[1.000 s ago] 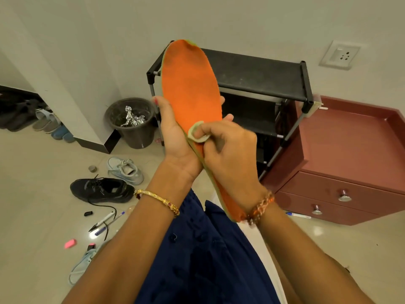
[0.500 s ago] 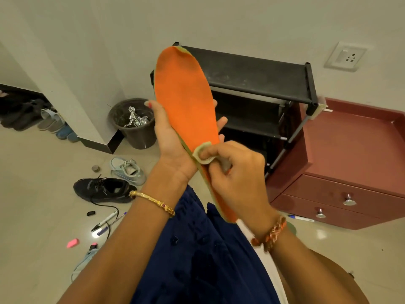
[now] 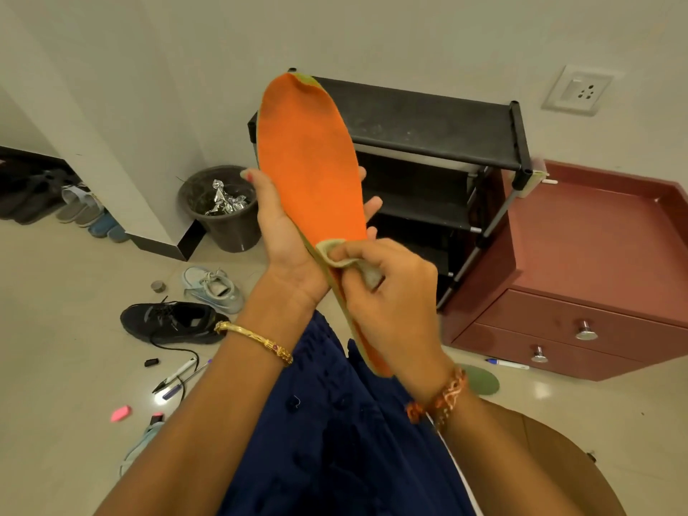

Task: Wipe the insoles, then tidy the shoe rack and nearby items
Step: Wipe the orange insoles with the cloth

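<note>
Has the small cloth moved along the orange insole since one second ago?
Yes. The cloth, pinched by the right hand, has slid a little down the insole, toward its heel end, judged against the left hand gripping the insole.

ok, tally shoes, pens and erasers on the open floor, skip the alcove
Shoes: 3: black shoe, blue shoe, edge shoe
Pens: 3: white pen, blue pen, right pen
Erasers: 1: pink eraser
Total: 7
</note>
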